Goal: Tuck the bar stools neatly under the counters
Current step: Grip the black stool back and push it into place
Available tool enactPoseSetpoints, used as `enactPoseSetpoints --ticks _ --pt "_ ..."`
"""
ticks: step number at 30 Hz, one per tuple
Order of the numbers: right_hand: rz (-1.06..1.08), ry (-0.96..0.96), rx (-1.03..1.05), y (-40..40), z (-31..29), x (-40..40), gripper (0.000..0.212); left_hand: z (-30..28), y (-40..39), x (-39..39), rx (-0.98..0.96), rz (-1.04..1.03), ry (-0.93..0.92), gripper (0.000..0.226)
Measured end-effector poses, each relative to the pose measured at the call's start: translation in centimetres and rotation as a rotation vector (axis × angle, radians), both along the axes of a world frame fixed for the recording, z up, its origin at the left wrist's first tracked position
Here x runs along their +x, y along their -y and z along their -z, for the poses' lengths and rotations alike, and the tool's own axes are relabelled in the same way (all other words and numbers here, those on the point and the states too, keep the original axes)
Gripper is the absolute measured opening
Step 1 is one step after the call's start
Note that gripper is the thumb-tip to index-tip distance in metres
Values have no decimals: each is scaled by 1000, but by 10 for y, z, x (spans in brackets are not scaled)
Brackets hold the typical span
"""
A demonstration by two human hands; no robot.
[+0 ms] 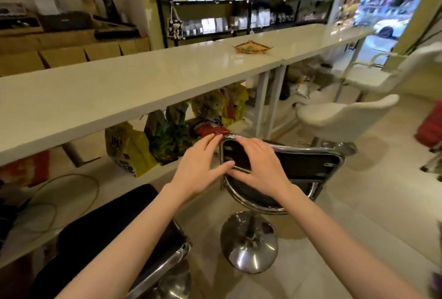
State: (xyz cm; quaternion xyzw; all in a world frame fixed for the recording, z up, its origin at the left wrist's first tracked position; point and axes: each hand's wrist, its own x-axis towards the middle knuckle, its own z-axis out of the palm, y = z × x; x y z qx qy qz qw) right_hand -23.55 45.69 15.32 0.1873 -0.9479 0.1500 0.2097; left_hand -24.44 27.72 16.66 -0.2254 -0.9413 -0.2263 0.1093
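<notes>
We have both hands at the end of the black stool's backrest (308, 162): the left hand (201, 167) lies with straight fingers against its chrome corner, the right hand (257, 167) flat over the dark pad, neither curled round the frame, so nothing is truly grasped. The stool stands just short of the counter (119, 88), its chrome base (248, 243) below our wrists and still out on the floor. To do this well, we judge it best to take the frame firmly, turn the seat square to the counter edge and slide the base in without tipping. Beyond our fingertips, under the counter, printed bags (153, 140) stand on a low shelf; contents unseen. Farther right, white stools (344, 117) wait.
</notes>
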Motion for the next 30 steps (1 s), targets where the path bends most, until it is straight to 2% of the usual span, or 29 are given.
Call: enactPoseSetpoints --ticks 7,15,18,24,26,30 --pt "116 48 36 -107 -5 -11 84 -10 -84 -23 -70 118 -127 81" --pt "34 344 237 -195 5 -48 89 23 -147 -64 -338 -14 -17 89" --pt "-18 384 332 -207 11 -59 78 29 -157 -73 -464 -37 24 78" --pt "-76 255 436 -210 20 -75 42 28 -160 -92 -586 35 -45 58" --pt "-97 229 456 -212 22 -79 37 31 -158 -101 -576 38 -26 51" --pt "-149 226 465 -216 22 -85 33 27 -156 -107 -553 9 6 20"
